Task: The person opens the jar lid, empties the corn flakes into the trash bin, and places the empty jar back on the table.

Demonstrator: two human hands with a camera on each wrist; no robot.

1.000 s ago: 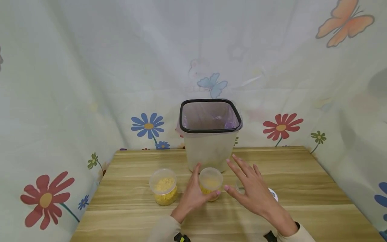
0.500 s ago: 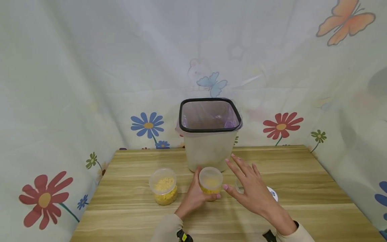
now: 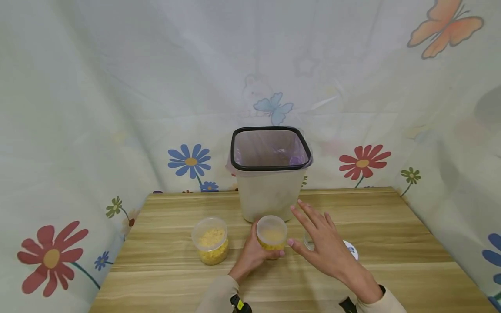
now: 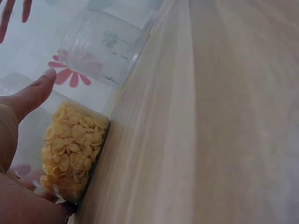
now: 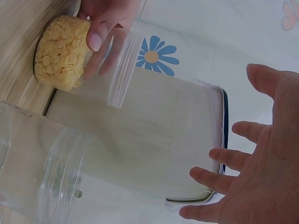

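A clear plastic jar (image 3: pixel 272 234) part-filled with yellow flakes stands upright in front of the bin. My left hand (image 3: pixel 250 253) grips it from the left, the thumb across the near side and the fingers behind. Its base is at the table in the left wrist view, where the flakes (image 4: pixel 72 151) fill the lower part. To the right, my right hand (image 3: pixel 322 248) hovers with spread fingers, holding nothing. Partly hidden behind that hand is a clear jar (image 3: pixel 308 239), which looks empty in the right wrist view. Another jar of yellow flakes (image 3: pixel 212 245) stands to the left.
A whitish bin (image 3: pixel 270 191) with a black rim and a purple-tinted liner stands at the back of the wooden table (image 3: pixel 176 287). A white disc (image 3: pixel 351 250) lies beyond the right wrist. Patterned cloth (image 3: pixel 156 87) hangs behind and at both sides.
The fingers and thumb of my left hand have drawn in round the middle jar. My right hand stays raised in nearly the same place.
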